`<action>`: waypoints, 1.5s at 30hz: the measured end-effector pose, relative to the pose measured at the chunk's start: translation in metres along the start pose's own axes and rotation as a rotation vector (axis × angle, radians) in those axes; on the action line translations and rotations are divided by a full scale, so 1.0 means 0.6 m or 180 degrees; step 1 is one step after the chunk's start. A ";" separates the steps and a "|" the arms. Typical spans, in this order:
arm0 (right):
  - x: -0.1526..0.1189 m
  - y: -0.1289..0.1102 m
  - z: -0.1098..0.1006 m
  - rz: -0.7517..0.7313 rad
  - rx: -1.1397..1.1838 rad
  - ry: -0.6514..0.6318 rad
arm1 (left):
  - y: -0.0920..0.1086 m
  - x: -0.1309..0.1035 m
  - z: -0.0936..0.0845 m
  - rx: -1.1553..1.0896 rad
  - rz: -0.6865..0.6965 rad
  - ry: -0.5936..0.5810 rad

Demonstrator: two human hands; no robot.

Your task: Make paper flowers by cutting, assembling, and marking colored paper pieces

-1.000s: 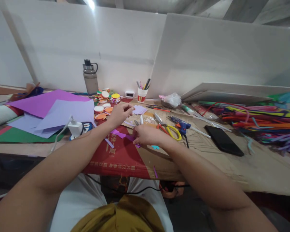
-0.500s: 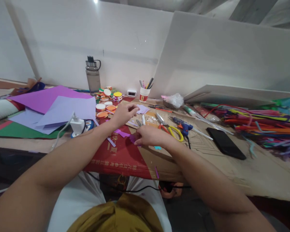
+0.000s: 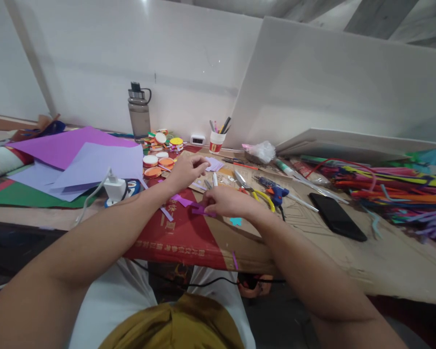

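Note:
My left hand (image 3: 186,173) hovers over the table's middle with thumb and fingertips closed together. What they hold, if anything, I cannot make out. Just beyond its fingertips lies a small stack of lilac paper pieces (image 3: 215,164). Low on the cardboard, my right hand (image 3: 225,202) pinches a purple paper scrap (image 3: 198,211), its fingertips partly hidden. Another bright purple paper piece (image 3: 182,200) rests to the left on the red printed area (image 3: 189,237). Close to the right wrist is a turquoise paper cutout (image 3: 236,221). A white pen (image 3: 215,179) lies between the hands.
Scissors (image 3: 263,196), a blue glue gun (image 3: 277,194) and a black phone (image 3: 337,215) lie at the right. Large purple and lilac sheets (image 3: 101,165) cover the left, beside a white plug (image 3: 115,189). Behind stand a bottle (image 3: 139,114), round paper-topped pieces (image 3: 152,172) and a pen cup (image 3: 217,143).
My right hand has shifted slightly up and turned, showing more of the purple scrap and the turquoise cutout. My left hand has stayed nearly still.

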State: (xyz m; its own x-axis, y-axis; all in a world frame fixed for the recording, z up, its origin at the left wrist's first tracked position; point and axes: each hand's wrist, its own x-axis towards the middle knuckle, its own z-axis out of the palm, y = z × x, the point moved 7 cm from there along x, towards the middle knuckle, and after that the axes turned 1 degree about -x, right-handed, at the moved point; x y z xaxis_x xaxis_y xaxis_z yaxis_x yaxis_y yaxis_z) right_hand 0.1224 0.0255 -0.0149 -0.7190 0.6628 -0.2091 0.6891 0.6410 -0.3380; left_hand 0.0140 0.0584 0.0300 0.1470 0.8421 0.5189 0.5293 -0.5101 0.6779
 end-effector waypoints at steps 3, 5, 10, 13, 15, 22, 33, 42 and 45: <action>-0.003 0.012 -0.024 -0.0065 0.0202 0.0227 | -0.005 0.002 -0.001 -0.0090 -0.0009 0.0011; -0.004 0.020 -0.038 -0.0076 0.0345 0.0418 | -0.011 0.003 -0.001 -0.0208 -0.0054 0.0012; -0.002 0.036 -0.061 0.0092 0.0923 0.1064 | -0.036 0.006 0.016 -0.0909 -0.0678 -0.0290; 0.000 0.051 -0.069 0.0198 0.1551 0.1578 | -0.040 0.000 0.035 -0.1367 -0.1102 -0.0691; -0.001 0.060 -0.073 0.0192 0.1969 0.1937 | -0.031 -0.002 0.041 -0.1549 -0.1078 -0.0845; -0.001 0.059 -0.080 -0.0077 0.2377 0.2477 | -0.015 0.002 0.034 -0.1742 -0.0652 -0.0772; -0.006 0.046 -0.082 -0.0189 0.2750 0.2278 | -0.031 0.007 0.013 -0.2793 -0.1129 0.0106; -0.009 -0.020 -0.022 -0.0637 0.0740 0.0589 | -0.064 0.007 -0.001 -0.2338 -0.1311 0.0474; -0.007 -0.027 0.002 -0.0607 0.0190 0.0440 | -0.069 0.005 0.004 -0.2467 -0.1398 0.0475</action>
State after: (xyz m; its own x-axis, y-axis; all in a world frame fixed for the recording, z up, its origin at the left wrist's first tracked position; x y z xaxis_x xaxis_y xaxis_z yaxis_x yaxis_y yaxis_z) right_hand 0.1140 0.0119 -0.0099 -0.8137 0.5811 -0.0101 0.5325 0.7384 -0.4138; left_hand -0.0052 0.0824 0.0021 -0.0742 0.9850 0.1560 -0.2074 -0.1682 0.9637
